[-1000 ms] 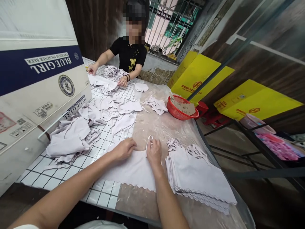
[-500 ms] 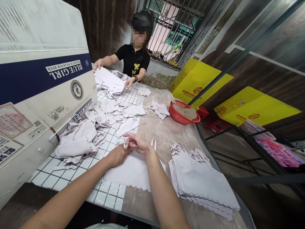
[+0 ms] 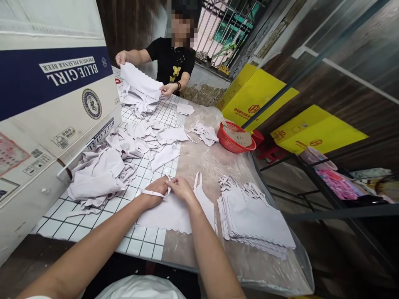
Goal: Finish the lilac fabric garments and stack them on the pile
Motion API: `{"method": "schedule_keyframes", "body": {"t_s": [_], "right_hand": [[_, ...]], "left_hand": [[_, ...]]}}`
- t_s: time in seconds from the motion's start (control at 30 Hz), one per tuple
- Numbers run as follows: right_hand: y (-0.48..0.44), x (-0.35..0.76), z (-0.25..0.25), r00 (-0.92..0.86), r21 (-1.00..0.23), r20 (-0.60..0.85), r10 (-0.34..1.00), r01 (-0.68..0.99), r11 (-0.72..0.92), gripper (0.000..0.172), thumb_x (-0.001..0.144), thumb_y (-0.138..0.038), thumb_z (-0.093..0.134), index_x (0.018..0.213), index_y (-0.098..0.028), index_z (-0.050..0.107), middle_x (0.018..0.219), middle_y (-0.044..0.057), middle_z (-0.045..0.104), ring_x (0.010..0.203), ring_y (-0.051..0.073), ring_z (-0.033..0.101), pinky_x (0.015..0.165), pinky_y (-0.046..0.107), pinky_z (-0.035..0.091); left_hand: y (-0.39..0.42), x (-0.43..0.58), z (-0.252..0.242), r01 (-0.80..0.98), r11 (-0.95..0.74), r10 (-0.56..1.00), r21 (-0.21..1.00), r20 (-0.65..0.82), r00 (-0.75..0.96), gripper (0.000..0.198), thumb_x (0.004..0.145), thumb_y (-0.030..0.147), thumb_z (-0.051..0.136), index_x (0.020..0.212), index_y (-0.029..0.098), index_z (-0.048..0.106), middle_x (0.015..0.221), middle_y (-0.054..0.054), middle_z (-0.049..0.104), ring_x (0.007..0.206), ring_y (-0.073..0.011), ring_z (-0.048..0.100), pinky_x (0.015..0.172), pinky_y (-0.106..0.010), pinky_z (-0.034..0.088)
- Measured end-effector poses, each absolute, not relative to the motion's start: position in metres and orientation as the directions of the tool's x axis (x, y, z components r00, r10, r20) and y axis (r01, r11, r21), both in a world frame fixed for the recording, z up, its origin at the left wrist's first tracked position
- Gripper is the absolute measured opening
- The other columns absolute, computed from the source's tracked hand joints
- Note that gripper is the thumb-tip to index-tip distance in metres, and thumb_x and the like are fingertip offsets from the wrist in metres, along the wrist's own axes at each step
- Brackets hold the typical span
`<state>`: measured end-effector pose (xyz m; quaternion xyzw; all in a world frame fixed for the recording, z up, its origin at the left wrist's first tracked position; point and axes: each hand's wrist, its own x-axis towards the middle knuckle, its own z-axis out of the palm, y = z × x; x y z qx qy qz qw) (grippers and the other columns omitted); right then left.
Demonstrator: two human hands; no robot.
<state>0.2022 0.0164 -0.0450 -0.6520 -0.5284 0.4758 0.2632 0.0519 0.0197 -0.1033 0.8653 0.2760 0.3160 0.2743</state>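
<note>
A pale lilac-white camisole point(image 3: 174, 216) with a scalloped lower edge lies flat on the table before me. One thin shoulder strap point(image 3: 153, 192) runs across the back of my left hand point(image 3: 157, 192) and loops up at its fingers. My left hand is closed on that strap, its fingertips partly hidden. Close against it, my right hand point(image 3: 181, 189) pinches the same strap between thumb and finger. The other strap point(image 3: 198, 178) stands up in a loop just right of my hands. To the right is a neat stack of matching camisoles point(image 3: 252, 220).
A loose heap of pale cloth pieces point(image 3: 96, 174) lies to the left beside a large beer carton point(image 3: 56, 104). A red basket point(image 3: 235, 143) with cardboard in it stands at the table's right edge. Across the table, a co-worker point(image 3: 174, 62) holds up a pale piece with both hands.
My right hand's fingers, stretched out before, have closed in a pinch on the strap. The strap now lies across my left hand. The co-worker has raised the cloth piece; the view has shifted slightly.
</note>
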Motion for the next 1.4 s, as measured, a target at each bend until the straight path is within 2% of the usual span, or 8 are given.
{"method": "schedule_keyframes", "body": {"t_s": [0.13, 0.3, 0.53, 0.73, 0.83, 0.93, 1.17, 1.4], "right_hand": [[0.008, 0.202, -0.038, -0.053, -0.858, -0.368, 0.928, 0.403, -0.317, 0.039, 0.07, -0.046, 0.067, 0.057, -0.02, 0.041, 0.052, -0.007, 0.043, 0.052, 0.007, 0.033, 0.051, 0.023, 0.023], [-0.034, 0.22, -0.012, -0.261, -0.894, -0.434, 0.862, 0.238, -0.379, 0.042, 0.074, -0.058, 0.067, 0.076, -0.017, 0.057, 0.067, -0.002, 0.058, 0.049, 0.005, 0.032, 0.048, 0.022, 0.02], [-0.083, 0.255, -0.008, -0.448, -0.881, -0.473, 0.759, 0.27, -0.39, 0.048, 0.079, -0.062, 0.067, 0.081, -0.013, 0.069, 0.061, -0.004, 0.049, 0.053, 0.007, 0.034, 0.052, 0.022, 0.024], [-0.088, 0.266, -0.009, -0.574, -0.933, -0.346, 0.742, 0.292, -0.209, 0.04, 0.084, -0.053, 0.069, 0.092, -0.015, 0.076, 0.09, 0.003, 0.058, 0.078, 0.013, 0.052, 0.074, 0.026, 0.042], [-0.088, 0.268, -0.005, -0.682, -0.953, -0.294, 0.669, 0.264, -0.15, 0.037, 0.087, -0.051, 0.067, 0.093, -0.016, 0.078, 0.091, 0.005, 0.061, 0.085, 0.016, 0.056, 0.083, 0.03, 0.044], [-0.081, 0.27, 0.007, -0.754, -0.969, -0.237, 0.613, 0.224, -0.1, 0.041, 0.089, -0.054, 0.064, 0.097, -0.016, 0.079, 0.086, 0.005, 0.059, 0.08, 0.015, 0.055, 0.079, 0.029, 0.045], [-0.026, 0.254, 0.028, -0.602, -0.966, -0.01, 0.798, 0.213, 0.148, 0.05, 0.093, -0.061, 0.052, 0.1, -0.019, 0.078, 0.086, 0.003, 0.051, 0.084, 0.016, 0.05, 0.088, 0.033, 0.043], [0.004, 0.248, -0.052, -0.249, -0.985, -0.163, 0.955, 0.089, -0.145, 0.044, 0.078, -0.056, 0.069, 0.096, -0.016, 0.074, 0.071, -0.002, 0.054, 0.062, 0.009, 0.043, 0.064, 0.025, 0.04]], "left_hand": [[0.018, 0.051, -0.104, 0.321, -0.698, 0.656, 0.64, 0.393, 0.644, 0.027, 0.093, 0.011, 0.04, 0.104, 0.017, 0.064, 0.105, -0.01, 0.063, 0.103, -0.0238, 0.058, 0.093, -0.04, 0.048], [0.016, 0.048, -0.102, 0.347, -0.678, 0.674, 0.648, 0.358, 0.646, 0.032, 0.098, 0.016, 0.036, 0.115, 0.019, 0.063, 0.122, -0.01, 0.062, 0.12, -0.0234, 0.055, 0.105, -0.041, 0.045], [0.017, 0.047, -0.102, 0.379, -0.726, 0.649, 0.574, 0.389, 0.653, 0.04, 0.094, 0.007, 0.036, 0.125, 0.016, 0.06, 0.132, -0.012, 0.06, 0.126, -0.0239, 0.055, 0.11, -0.044, 0.045], [0.017, 0.044, -0.103, 0.4, -0.72, 0.664, 0.567, 0.396, 0.635, 0.042, 0.094, 0.009, 0.039, 0.131, 0.019, 0.056, 0.137, -0.011, 0.057, 0.129, -0.0238, 0.054, 0.108, -0.045, 0.048], [0.017, 0.044, -0.105, 0.411, -0.705, 0.68, 0.578, 0.386, 0.624, 0.044, 0.093, 0.009, 0.04, 0.134, 0.019, 0.054, 0.141, -0.013, 0.055, 0.13, -0.0252, 0.054, 0.109, -0.047, 0.047], [0.017, 0.045, -0.105, 0.405, -0.695, 0.689, 0.594, 0.39, 0.611, 0.045, 0.093, 0.01, 0.04, 0.136, 0.02, 0.052, 0.142, -0.012, 0.054, 0.132, -0.025, 0.052, 0.11, -0.048, 0.046], [0.014, 0.039, -0.087, 0.318, -0.629, 0.709, 0.71, 0.355, 0.61, 0.038, 0.094, 0.009, 0.036, 0.122, 0.019, 0.06, 0.128, -0.01, 0.061, 0.116, -0.0202, 0.06, 0.098, -0.037, 0.051], [0.011, 0.034, -0.07, 0.335, -0.643, 0.714, 0.689, 0.381, 0.587, 0.011, 0.091, 0.027, 0.059, 0.095, 0.018, 0.065, 0.089, -0.005, 0.065, 0.088, -0.0204, 0.054, 0.079, -0.035, 0.047]]}}
